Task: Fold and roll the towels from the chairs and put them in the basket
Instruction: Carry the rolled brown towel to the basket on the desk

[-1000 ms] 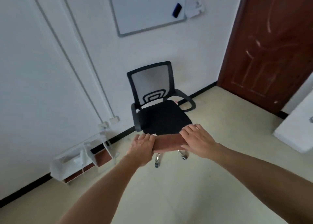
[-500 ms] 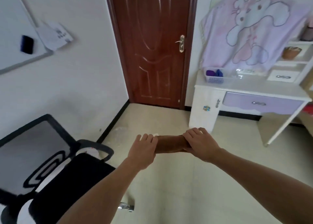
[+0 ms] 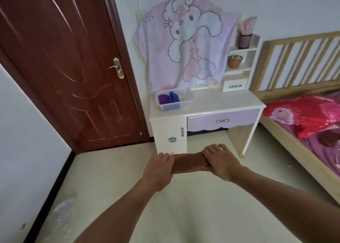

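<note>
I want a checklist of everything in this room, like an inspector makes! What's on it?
Surface: white desk, with the basket at its left end.
Job's things: brown rolled towel held in the air; basket holds a purple roll and a blue roll.
Clutter: dark cup and brown pot on the desk shelves.
Grippers: left hand and right hand each grip one end of the towel.
Cables: nothing seen.
Surroundings: brown door, cartoon blanket behind the desk, wooden bed at right.
</note>
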Demonstrator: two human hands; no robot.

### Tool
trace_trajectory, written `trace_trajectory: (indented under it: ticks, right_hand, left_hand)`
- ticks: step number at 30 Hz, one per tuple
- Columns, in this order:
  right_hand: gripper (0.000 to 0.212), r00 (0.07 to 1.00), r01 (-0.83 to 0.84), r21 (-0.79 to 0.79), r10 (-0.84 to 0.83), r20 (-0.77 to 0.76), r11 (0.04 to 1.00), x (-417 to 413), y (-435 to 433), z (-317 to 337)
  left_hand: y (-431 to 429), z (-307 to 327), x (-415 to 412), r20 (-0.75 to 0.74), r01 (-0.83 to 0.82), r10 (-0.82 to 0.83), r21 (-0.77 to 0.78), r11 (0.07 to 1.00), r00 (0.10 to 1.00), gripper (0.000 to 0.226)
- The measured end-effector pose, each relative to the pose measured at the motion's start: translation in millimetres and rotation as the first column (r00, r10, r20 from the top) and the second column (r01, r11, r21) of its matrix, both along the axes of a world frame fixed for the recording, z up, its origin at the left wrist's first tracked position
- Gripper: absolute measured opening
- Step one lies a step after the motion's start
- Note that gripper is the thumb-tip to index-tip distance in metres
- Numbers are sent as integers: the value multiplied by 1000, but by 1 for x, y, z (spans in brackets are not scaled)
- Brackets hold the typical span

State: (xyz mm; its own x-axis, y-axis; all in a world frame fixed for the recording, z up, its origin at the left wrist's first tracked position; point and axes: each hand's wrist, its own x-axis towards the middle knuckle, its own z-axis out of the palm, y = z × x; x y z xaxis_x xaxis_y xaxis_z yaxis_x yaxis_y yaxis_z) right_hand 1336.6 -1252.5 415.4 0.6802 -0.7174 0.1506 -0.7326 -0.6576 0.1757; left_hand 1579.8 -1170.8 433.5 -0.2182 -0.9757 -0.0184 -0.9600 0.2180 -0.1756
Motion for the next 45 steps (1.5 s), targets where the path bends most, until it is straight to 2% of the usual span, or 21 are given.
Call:
trace_trajectory:
  ticks: [10,14,18,23,27,32,36,39,42,45]
  right_hand:
    - [38,992,-110,-5,110,58,994,9,-221,35]
    - [40,992,-110,87,103,77,990,24,-294,29]
    - [37,994,-51,281,23,104,958,45,-377,28]
    - [33,967,45,504,-164,194,862,77,-482,42]
    - [36,926,69,635,-286,246,770,91,-551,45]
    - [37,866,31,754,-394,307,656,117,-631,29]
    - [42,887,-22,782,-349,303,623,145,-696,4]
    - [47,927,-40,777,-267,264,629,157,-738,-19]
    - [50,972,-79,780,-126,199,621,174,-786,-35]
    - [52,991,-125,776,49,121,618,195,-821,-47]
  left_hand:
    - [-208,17,9,-130,-75,70,-36,997,989,43]
    - [-280,14,27,-197,-73,61,-52,996,978,35]
    - [-366,1,46,-340,-84,80,4,996,937,29]
    - [-480,-13,76,-592,-133,207,167,977,779,33]
    - [-544,-20,84,-671,-131,291,279,951,682,27]
    - [-595,-45,89,-749,-183,457,424,887,480,28]
    - [-629,-71,87,-752,-262,564,500,825,342,35]
    - [-649,-87,79,-736,-319,619,537,781,275,38]
    - [-675,-99,62,-677,-417,702,586,695,219,35]
    - [-700,-111,45,-581,-532,787,608,589,208,38]
